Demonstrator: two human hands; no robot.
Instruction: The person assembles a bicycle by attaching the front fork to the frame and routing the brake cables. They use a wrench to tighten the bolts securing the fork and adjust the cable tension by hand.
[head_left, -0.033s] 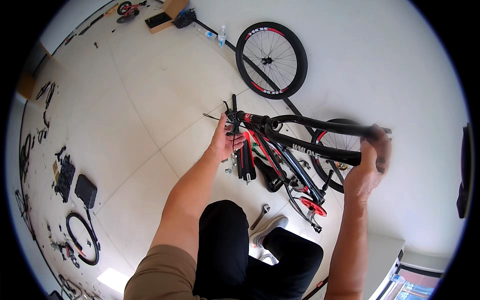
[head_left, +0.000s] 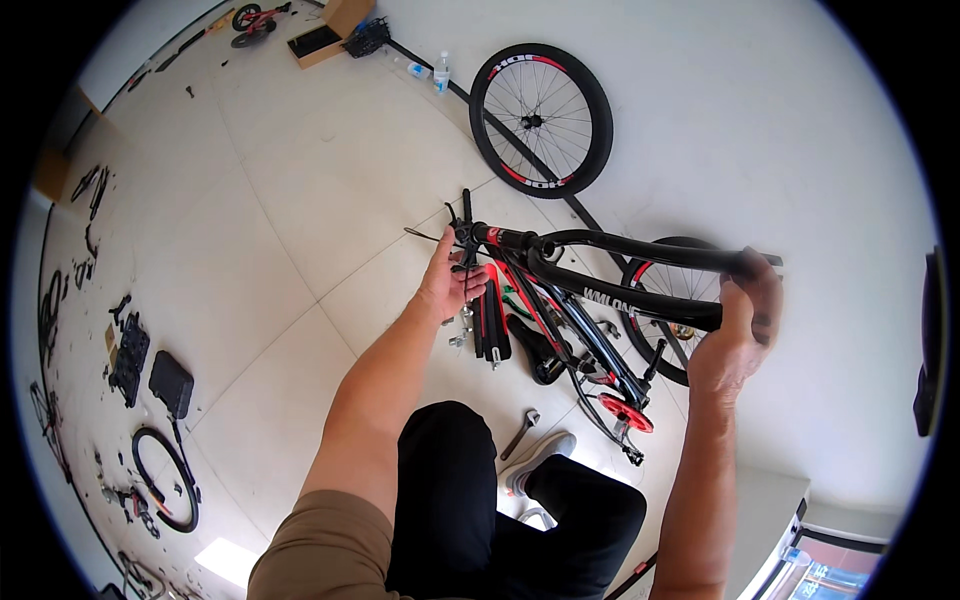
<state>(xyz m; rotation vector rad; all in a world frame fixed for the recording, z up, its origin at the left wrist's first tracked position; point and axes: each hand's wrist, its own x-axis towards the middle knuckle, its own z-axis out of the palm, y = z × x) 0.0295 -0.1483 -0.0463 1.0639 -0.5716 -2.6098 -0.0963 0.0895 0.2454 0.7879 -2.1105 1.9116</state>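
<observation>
A black bicycle fork (head_left: 655, 308) reaches out to the right from the head tube of a black and red bicycle frame (head_left: 616, 362). My right hand (head_left: 728, 340) is closed round the free ends of its two legs; its fingertips are blurred. At the other end, my left hand (head_left: 447, 283) has its fingers spread beside the handlebar (head_left: 467, 207) and stem area, with the thumb against it. Cables hang there, and part of the stem is hidden behind the hand. Low on the frame shows a red chainring (head_left: 627, 412) with crank arms.
One wheel (head_left: 533, 121) leans on the wall, another (head_left: 672, 277) stands behind the fork. Beneath lie a black saddle (head_left: 538, 350), red-black parts (head_left: 491, 325) and an adjustable wrench (head_left: 520, 434) near my shoe. Leftward are a tool case (head_left: 172, 383) and a tyre (head_left: 165, 478).
</observation>
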